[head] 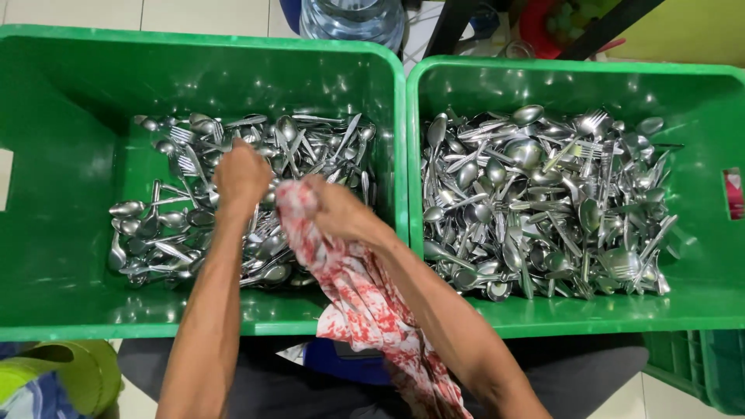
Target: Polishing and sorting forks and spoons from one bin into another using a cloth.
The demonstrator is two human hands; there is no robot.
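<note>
Two green plastic crates stand side by side. The left crate (70,194) holds a loose pile of steel spoons and forks (310,151). My left hand (240,174) is down on that pile, its fingers closed among the cutlery; what it grips is hidden under the hand. My right hand (337,209) is just right of it over the same crate, shut on a red-and-white patterned cloth (365,302) that trails back toward my lap. The right crate (698,101) is filled with a denser heap of spoons and forks (543,202).
A clear water bottle (353,19) stands on the tiled floor behind the crates, next to dark furniture legs (450,27). A green object (74,372) lies at the lower left. Another green crate's corner (698,368) shows at the lower right.
</note>
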